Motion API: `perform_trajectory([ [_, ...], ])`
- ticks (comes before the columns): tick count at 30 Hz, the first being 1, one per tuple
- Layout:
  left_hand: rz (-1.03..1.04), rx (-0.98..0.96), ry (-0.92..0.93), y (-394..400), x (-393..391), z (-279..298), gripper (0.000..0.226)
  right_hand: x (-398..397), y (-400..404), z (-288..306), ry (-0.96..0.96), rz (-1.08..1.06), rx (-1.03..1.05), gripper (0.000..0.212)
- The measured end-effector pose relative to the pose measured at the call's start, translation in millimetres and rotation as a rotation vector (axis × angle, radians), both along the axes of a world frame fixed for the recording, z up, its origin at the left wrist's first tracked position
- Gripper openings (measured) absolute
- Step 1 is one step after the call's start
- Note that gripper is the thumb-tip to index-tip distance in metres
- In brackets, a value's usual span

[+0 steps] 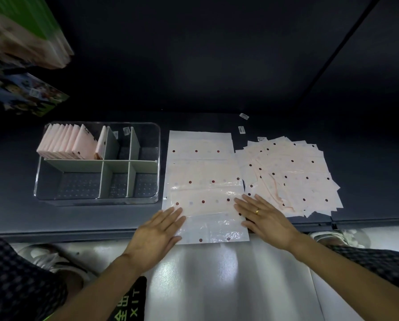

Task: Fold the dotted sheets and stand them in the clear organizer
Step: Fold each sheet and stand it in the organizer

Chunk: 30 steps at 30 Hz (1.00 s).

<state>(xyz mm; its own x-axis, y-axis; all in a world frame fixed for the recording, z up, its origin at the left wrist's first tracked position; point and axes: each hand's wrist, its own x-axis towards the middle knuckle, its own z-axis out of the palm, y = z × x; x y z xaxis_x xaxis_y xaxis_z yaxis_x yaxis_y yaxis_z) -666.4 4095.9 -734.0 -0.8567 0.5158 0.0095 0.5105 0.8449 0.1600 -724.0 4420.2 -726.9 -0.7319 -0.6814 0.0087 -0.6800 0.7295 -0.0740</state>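
Dotted sheets [203,181] are being laid out flat down the middle of the dark worktop [20,212], with the near end hanging just past the front edge. The left hand [158,230] is being pressed flat onto the near left corner, fingers [173,213] straight and spread, nothing gripped. The right hand [264,215] is being rested flat over the right edge, fingers likewise straight and open, a gold ring [257,211] being worn on one of them. A loose pile of sheets [291,174] is being kept fanned out just right of the flat one. The clear organizer [96,198] is being kept to the left, with folded sheets [66,144] being stood upright in its far left compartment, one more leaning against the grey divider [111,147]. Small labels [243,116] are lying farther back.
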Motion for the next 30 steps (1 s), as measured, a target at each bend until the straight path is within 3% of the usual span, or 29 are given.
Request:
perform_trajectory([
  [4, 0.064, 0.067, -0.093, 6, -12, 8, 0.048, -6, -15, 2, 0.071, -0.058, -0.156, 0.034],
  [9, 0.136, 0.111, -0.21, 18, -30, 4, 0.044, -14, -23, 4, 0.078, -0.002, -0.099, 0.041],
  [12, 0.168, 0.071, -0.203, 24, -41, 5, 0.061, -22, -22, 8, -0.067, -0.127, -0.174, 0.031],
  [14, 0.164, 0.032, -0.199, 27, -48, 7, 0.066, -27, -24, 8, -0.07, -0.099, -0.188, 0.024],
  [17, 0.175, 0.056, -0.255, 30, -54, 10, 0.059, -33, -23, 15, -0.347, -0.292, -0.319, 0.016],
  [20, 0.204, 0.062, -0.279, 31, -58, 18, 0.037, -43, -23, 26, -0.637, -0.461, -0.554, 0.01],
  [23, 0.287, 0.174, -0.28, 32, -65, 32, 0.026, -54, -27, 33, -0.686, -0.514, -0.69, 0.011],
  [25, 0.368, 0.318, -0.313, 35, -69, 38, 0.038, -64, -32, 31, -0.688, -0.59, -0.742, 0.01],
  [27, 0.403, 0.416, -0.208, 39, -67, 40, 0.052, -75, -37, 28, -0.688, -0.674, -0.733, 0.011],
  [30, 0.309, 0.309, 0.115, 46, -64, 41, 0.054, -91, -45, 21, -0.717, -0.749, -0.684, 0.016],
])
